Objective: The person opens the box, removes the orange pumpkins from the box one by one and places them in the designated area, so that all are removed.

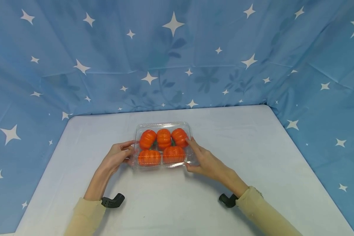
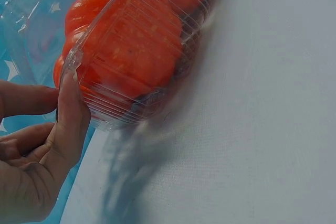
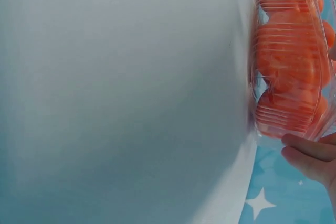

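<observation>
Left hand (image 1: 117,156) pinches plastic clamshell (image 1: 163,125) at left, right hand (image 1: 207,163) grips at right; uneven squeeze might buckle it, jostle pumpkins (image 1: 164,138).

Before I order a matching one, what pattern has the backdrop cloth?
Blue cloth with white stars and darker leaves, clearest in the head view.

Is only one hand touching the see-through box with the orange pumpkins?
No, the left hand pinches one end of the see-through box, and the right hand grips the other end.
</observation>
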A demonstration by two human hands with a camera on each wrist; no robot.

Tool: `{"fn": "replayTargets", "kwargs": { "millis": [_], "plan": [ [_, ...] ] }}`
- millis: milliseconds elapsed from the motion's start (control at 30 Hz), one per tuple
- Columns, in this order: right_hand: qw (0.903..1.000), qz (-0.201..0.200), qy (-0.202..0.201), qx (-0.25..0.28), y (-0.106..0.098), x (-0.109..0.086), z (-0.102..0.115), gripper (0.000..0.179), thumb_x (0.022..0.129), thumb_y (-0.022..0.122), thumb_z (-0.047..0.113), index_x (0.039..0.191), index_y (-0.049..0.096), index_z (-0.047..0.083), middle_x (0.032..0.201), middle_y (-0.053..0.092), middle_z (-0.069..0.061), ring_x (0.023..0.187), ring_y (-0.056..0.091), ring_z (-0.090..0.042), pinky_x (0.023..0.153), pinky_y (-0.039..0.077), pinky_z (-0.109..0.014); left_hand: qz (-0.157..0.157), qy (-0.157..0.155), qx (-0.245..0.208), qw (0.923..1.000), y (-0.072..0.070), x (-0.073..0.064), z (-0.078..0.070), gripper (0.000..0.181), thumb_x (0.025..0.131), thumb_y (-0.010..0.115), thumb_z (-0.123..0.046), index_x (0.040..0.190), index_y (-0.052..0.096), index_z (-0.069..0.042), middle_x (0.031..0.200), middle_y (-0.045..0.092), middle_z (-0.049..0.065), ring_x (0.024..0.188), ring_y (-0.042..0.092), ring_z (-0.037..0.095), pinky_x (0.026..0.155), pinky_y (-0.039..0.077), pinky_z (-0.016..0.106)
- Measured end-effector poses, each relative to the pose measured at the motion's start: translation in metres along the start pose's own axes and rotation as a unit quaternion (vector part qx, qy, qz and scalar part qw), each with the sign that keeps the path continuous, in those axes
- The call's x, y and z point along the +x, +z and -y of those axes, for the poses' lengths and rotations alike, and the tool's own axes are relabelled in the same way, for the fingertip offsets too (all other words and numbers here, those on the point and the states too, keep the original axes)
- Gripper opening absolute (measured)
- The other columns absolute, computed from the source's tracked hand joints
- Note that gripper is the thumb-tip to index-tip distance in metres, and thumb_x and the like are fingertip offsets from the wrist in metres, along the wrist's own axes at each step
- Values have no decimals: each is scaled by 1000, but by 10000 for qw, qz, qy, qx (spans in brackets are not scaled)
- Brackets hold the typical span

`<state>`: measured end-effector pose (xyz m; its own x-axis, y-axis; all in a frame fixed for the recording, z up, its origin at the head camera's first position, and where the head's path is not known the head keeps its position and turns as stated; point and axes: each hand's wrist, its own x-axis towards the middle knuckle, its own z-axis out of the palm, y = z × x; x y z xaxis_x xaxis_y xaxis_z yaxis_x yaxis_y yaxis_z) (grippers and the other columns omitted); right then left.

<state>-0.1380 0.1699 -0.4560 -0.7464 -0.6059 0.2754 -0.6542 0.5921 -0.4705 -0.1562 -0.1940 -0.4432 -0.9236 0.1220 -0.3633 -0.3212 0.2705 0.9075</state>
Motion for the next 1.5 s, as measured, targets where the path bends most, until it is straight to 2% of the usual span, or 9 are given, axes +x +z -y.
{"fn": "replayTargets", "kwargs": {
  "millis": [267, 400, 600, 667, 767, 867, 1100, 1267, 1500],
  "plan": [
    [9997, -107, -218, 101, -1, -2, -3, 85, 82, 78, 12, 154, 34, -1, 148, 50, -31, 115, 70, -36, 90, 60, -40, -22, -17, -44, 10000, 0, 1, 1, 57, 101, 54, -7, 155, 39, 1, 91, 59, 0, 65, 53, 8, 59, 54, 22],
    [9996, -118, -264, 34, -2, -3, -3, 83, 80, 76, 9, 152, 37, -1, 143, 55, -31, 86, 68, -19, 81, 63, -30, -4, 15, -72, 10000, 1, 1, 1, 57, 101, 54, -7, 156, 39, 1, 91, 59, 1, 64, 53, 8, 59, 54, 21],
    [9985, -163, -498, -144, -3, -4, -4, 77, 81, 72, -2, 149, 38, -4, 88, 69, -15, 62, 44, -6, 59, 49, -14, -28, 41, -159, 9999, 0, 1, 2, 54, 101, 54, -4, 153, 43, 1, 90, 61, 3, 62, 54, 9, 59, 56, 23],
    [9982, -222, -514, -201, -4, -5, -4, 75, 82, 72, -3, 149, 39, -4, 88, 69, -15, 59, 45, -8, 60, 51, -14, -16, 57, -165, 9998, 0, 0, 2, 53, 101, 54, -4, 153, 44, 2, 89, 62, 4, 60, 55, 10, 58, 57, 24],
    [9984, -329, -428, -152, -5, -5, -5, 77, 83, 76, 1, 151, 38, -3, 104, 74, -20, 70, 66, -15, 70, 60, -21, -41, 22, -109, 9999, 1, -1, 2, 53, 101, 54, -5, 153, 43, 3, 93, 63, 7, 62, 56, 10, 59, 58, 25],
    [9970, -632, -442, -104, -5, -2, -7, 77, 84, 80, 8, 150, 42, -2, 124, 70, -23, 97, 75, -29, 84, 63, -36, -140, -16, -24, 9999, 1, -2, 2, 56, 101, 54, -6, 154, 40, 2, 100, 66, 10, 67, 58, 11, 62, 58, 25],
    [9929, -1098, -177, 417, -7, 5, -11, 78, 84, 85, 21, 151, 47, 8, 156, 47, -17, 142, 48, -33, 109, 48, -55, -123, 13, -330, 9994, -1, -5, 6, 54, 103, 59, -12, 153, 42, 0, 99, 69, 5, 69, 61, 13, 65, 60, 27],
    [9854, -1105, 197, 1282, -16, 18, -9, 75, 86, 83, 17, 152, 47, 9, 161, 43, -12, 147, 44, -31, 112, 44, -57, -88, -75, -487, 9987, 0, -9, 5, 52, 103, 60, -13, 150, 42, 2, 88, 64, 5, 69, 61, 14, 66, 59, 27],
    [9735, -1423, 158, 1785, -26, 38, -14, 60, 92, 69, -6, 149, 52, 9, 155, 51, -11, 144, 48, -30, 111, 46, -52, 45, 18, -631, 9980, -2, -12, 6, 48, 104, 55, -12, 148, 42, 5, 84, 66, 1, 69, 61, 13, 67, 61, 28]
  ]
}}
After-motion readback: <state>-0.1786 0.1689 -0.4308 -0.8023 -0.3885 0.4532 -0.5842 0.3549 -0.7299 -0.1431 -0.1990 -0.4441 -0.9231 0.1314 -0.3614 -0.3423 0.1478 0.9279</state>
